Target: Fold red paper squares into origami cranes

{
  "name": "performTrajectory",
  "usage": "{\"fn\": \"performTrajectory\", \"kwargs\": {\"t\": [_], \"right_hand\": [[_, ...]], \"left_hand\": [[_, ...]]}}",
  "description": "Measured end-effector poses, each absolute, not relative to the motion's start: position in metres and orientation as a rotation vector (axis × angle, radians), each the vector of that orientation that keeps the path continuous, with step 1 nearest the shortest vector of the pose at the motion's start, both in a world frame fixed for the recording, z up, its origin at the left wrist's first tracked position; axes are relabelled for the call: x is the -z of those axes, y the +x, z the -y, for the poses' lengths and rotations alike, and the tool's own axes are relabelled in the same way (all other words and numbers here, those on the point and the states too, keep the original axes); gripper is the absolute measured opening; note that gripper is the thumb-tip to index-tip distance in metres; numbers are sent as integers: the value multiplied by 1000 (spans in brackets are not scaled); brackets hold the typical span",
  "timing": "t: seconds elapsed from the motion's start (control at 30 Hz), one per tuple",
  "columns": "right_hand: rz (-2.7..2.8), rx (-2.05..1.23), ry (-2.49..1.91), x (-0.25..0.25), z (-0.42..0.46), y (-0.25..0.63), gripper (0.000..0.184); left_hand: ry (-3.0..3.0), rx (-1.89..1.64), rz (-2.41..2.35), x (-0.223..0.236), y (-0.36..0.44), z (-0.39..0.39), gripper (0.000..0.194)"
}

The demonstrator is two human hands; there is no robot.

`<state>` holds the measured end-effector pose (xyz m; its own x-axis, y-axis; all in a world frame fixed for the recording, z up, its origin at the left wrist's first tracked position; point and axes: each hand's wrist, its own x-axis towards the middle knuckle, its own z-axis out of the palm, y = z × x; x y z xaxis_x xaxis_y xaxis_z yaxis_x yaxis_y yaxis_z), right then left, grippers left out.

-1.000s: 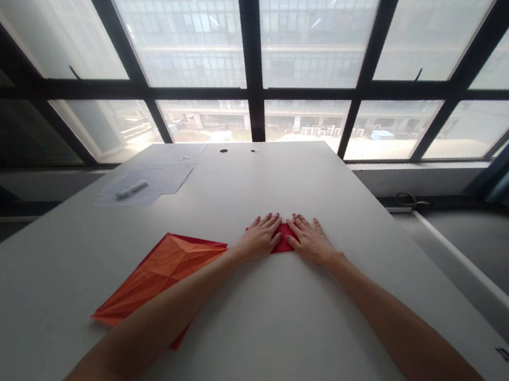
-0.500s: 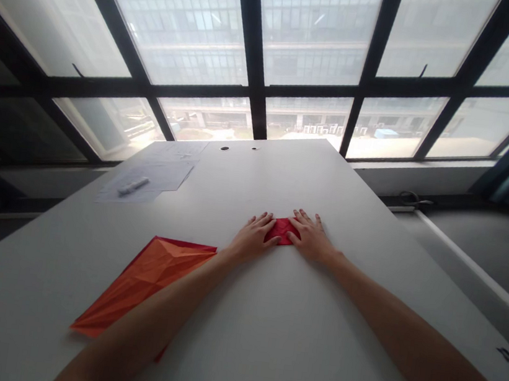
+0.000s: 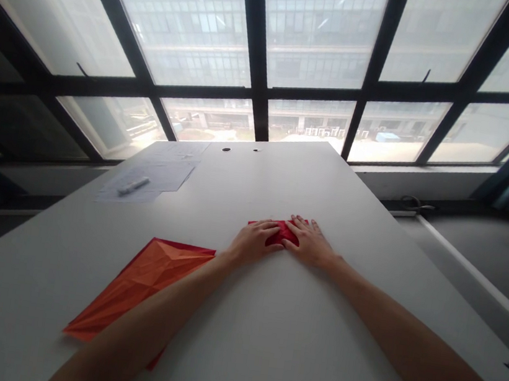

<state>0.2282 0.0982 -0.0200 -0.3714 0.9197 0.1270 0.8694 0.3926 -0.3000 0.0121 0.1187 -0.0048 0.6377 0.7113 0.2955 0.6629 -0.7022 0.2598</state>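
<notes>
Resting on red paper (image 3: pixel 282 233) with left hand (image 3: pixel 256 241) and right hand (image 3: pixel 310 243) side by side, on bare white table (image 3: pixel 301 334). Covering one end of it with each, thumbs parted from spread fingers with red between, so not visibly clamped on anything; probably laid this way to keep the paper flat and stop it sliding. Can see creased orange paper (image 3: pixel 142 282) with red along its far edge, lying nearer and to the left, perhaps apart to leave working room. Farther left, can see white sheets (image 3: pixel 174 177) under a pale tube-like object (image 3: pixel 133 186), too blurred to name, possibly serving as a weight. Cannot make out the red paper's full outline or folds beneath the palms, nor the orange part behind left forearm (image 3: pixel 158 312), itself cut off below.
</notes>
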Motion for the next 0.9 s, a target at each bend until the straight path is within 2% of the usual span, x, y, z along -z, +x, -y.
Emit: {"fn": "performTrajectory", "kwargs": {"t": [0.2, 0.53, 0.77, 0.9], "right_hand": [[2344, -282, -1566, 19, -99, 228, 66], [2215, -259, -1537, 18, -102, 228, 67], [1819, -230, -1338, 12, -102, 226, 70], [1547, -435, -1237, 19, -110, 224, 85]], "left_hand": [[2775, -575, -1045, -4, 16, -111, 36], [2786, -505, -995, -11, 16, -104, 33], [2676, -691, -1407, -4, 16, -107, 33], [2481, -831, -1670, -2, 13, -111, 32]]}}
